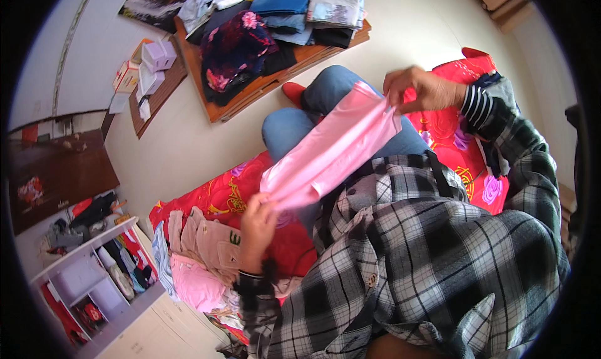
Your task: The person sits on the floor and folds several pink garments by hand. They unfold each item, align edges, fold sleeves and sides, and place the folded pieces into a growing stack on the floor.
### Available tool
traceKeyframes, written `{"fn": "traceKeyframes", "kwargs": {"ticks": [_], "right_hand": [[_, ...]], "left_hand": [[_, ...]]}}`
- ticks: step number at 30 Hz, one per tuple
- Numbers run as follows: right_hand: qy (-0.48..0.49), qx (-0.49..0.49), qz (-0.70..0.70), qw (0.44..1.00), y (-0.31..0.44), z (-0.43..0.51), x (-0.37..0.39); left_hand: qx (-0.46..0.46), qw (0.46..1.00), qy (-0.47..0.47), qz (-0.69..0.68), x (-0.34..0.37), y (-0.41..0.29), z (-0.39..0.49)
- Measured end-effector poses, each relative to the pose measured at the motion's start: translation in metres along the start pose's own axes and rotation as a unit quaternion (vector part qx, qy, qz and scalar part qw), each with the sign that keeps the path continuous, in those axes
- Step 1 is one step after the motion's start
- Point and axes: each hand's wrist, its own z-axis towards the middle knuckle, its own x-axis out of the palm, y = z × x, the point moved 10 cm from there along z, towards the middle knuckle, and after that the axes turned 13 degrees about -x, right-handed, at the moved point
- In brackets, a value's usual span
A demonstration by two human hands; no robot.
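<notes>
A pink cloth garment [333, 147], folded into a long strip, is stretched between my two hands above my lap. At its lower left end, my left hand [259, 225] pinches the cloth. My right hand [420, 89] grips the upper right end between thumb and fingers. Beneath it are my knees in blue jeans [287, 129]. Beside my left forearm, beige trousers [211, 239] and a crumpled pink garment [195, 284] lie on a red floral bedcover [206, 190]. What kind of garment I hold is hard to tell in its folded form.
Ahead, a low wooden table [206, 101] bears folded jeans [281, 0] and a dark floral garment [239, 49]. Lilac boxes [157, 56] stand on a brown board to its left. An open cabinet [77, 274] with clothes is at lower left. Dark clothes [490, 155] lie by my right arm.
</notes>
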Motion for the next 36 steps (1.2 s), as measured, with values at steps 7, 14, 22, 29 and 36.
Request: {"fn": "traceKeyframes", "kwargs": {"ticks": [7,14,22,29,36], "right_hand": [[-0.182,-0.156,-0.14,0.961,0.079,0.075,-0.113],[-0.136,-0.015,-0.066,0.988,0.057,0.095,-0.11],[-0.139,0.023,0.011,0.99,0.037,0.084,-0.107],[-0.145,-0.001,-0.005,0.989,0.045,0.07,-0.114],[-0.195,-0.031,0.022,0.98,0.064,0.066,-0.131]], "left_hand": [[0.083,0.988,-0.126,0.04,-0.114,-0.027,0.05],[0.046,0.984,-0.168,-0.03,-0.149,-0.002,0.07],[0.077,0.979,-0.185,-0.024,-0.144,0.002,0.066],[0.108,0.973,-0.196,-0.052,-0.143,-0.019,0.053],[0.111,0.98,-0.154,-0.056,-0.111,-0.042,0.053]]}}
